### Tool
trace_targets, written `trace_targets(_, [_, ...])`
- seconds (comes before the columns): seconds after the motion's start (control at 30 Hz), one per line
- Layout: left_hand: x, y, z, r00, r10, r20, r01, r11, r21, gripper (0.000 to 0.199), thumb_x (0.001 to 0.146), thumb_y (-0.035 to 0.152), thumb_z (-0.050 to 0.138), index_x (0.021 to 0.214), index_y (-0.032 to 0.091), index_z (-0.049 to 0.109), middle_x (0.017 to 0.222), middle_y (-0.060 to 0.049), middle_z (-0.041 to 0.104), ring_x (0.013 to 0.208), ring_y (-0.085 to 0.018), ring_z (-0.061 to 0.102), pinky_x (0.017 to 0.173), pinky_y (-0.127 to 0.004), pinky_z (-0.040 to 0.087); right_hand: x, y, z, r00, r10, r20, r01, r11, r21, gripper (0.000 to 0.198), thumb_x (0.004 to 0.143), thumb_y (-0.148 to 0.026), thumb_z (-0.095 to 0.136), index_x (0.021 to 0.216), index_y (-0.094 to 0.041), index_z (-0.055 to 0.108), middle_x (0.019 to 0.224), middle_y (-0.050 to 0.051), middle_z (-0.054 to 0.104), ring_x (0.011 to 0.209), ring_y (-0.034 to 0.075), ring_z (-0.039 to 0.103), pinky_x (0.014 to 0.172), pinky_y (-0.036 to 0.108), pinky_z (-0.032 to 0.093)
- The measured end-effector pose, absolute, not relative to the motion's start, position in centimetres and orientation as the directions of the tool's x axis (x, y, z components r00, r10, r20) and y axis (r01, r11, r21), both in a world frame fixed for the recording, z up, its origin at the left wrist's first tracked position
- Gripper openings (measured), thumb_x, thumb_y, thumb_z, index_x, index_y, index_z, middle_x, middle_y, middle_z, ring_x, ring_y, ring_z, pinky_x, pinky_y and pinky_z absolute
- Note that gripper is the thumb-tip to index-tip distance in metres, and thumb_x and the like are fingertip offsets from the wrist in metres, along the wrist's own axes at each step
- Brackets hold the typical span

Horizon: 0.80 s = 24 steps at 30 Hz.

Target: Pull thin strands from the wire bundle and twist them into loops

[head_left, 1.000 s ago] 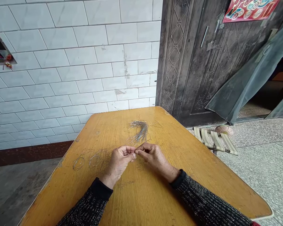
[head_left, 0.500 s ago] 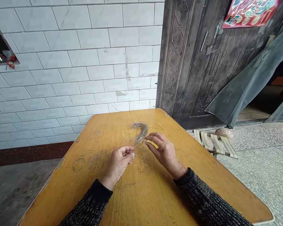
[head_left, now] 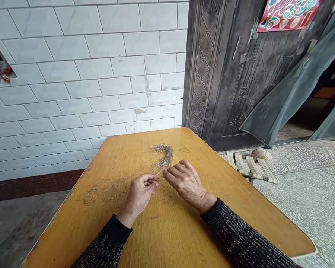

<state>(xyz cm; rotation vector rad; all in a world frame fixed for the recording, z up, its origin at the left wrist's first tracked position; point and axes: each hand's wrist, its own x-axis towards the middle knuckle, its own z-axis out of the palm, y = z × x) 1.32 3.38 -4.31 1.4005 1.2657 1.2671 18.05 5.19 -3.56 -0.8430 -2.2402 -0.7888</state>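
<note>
The left hand (head_left: 141, 193) pinches a thin wire (head_left: 160, 178) between thumb and fingertips. The wire runs across the short gap to the right hand (head_left: 188, 184), which is turned back up, fingers bent over the wire's far side; whether those fingers are closed on it I cannot tell, because the hand hides its own pinch.

A wire this fine could slip or spring out of the left pinch if the right hand pulled harder than the fingertips hold, and it would probably kink if bent sharply. Just beyond the fingertips lies the curved wire bundle (head_left: 166, 158), its frayed ends fanning toward the grip; these look the likeliest obstacle, since a finger or the held wire could snag there and drag strands out.

To the left of the grip, coiled wire loops (head_left: 91, 195) rest near the left hand, and a sideways sweep of that wrist might tangle them. Past the bundle, to the right, are a few loose wires (head_left: 183, 149).

All of this lies on the wooden table (head_left: 156, 238). Farther out, a tiled wall (head_left: 114, 85) closes off the far side, with a webbing stool (head_left: 252, 166) off to the right.
</note>
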Motion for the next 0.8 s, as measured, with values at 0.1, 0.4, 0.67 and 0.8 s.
trace_targets(0.1, [1.31, 3.39, -4.21, 0.006, 0.993, 0.117, 0.119, -0.116, 0.986, 0.015, 0.059, 0.019, 0.063, 0.073, 0.013, 0.062, 0.056, 0.002, 0.057, 0.048, -0.009, 0.05, 0.047, -0.021, 0.043, 18.11, 5.18, -3.76, -0.586, 0.388, 0.712, 0.749, 0.595, 0.292, 0.014, 0.085, -0.014, 0.047, 0.081, -0.016, 0.059, 0.063, 0.001, 0.057, 0.059, 0.013, 0.046, 0.065, 0.03, 0.029])
trace_targets(0.4, [1.23, 3.31, -3.9, 0.021, 0.997, 0.08, 0.079, -0.081, 0.994, 0.013, 0.059, 0.017, 0.063, 0.07, 0.013, 0.06, 0.054, 0.003, 0.056, 0.047, -0.008, 0.05, 0.047, -0.021, 0.042, 17.88, 5.34, -4.39, -0.534, 0.411, 0.739, 0.804, 0.515, 0.295, 0.014, 0.079, -0.007, 0.05, 0.087, -0.015, 0.06, 0.055, -0.002, 0.056, 0.052, 0.012, 0.049, 0.071, 0.029, 0.033])
trace_targets(0.67, [0.64, 3.92, -4.51, 0.006, 0.999, 0.052, 0.1, -0.052, 0.994, 0.012, 0.058, 0.016, 0.062, 0.07, 0.013, 0.061, 0.056, 0.002, 0.056, 0.05, -0.009, 0.052, 0.047, -0.021, 0.044, 17.95, 5.44, -4.39, -0.554, 0.468, 0.688, 0.805, 0.511, 0.3, 0.016, 0.08, -0.007, 0.048, 0.087, -0.015, 0.059, 0.061, 0.0, 0.059, 0.055, 0.013, 0.052, 0.077, 0.031, 0.034])
trace_targets(0.8, [0.59, 4.01, -4.55, 0.009, 0.998, 0.055, 0.114, -0.056, 0.992, 0.012, 0.059, 0.016, 0.062, 0.07, 0.013, 0.06, 0.056, 0.002, 0.055, 0.048, -0.008, 0.051, 0.046, -0.02, 0.043, 17.88, 5.42, -4.53, -0.577, 0.506, 0.641, 0.797, 0.52, 0.307, 0.019, 0.08, -0.007, 0.047, 0.095, -0.013, 0.058, 0.066, 0.003, 0.06, 0.06, 0.014, 0.054, 0.08, 0.033, 0.035])
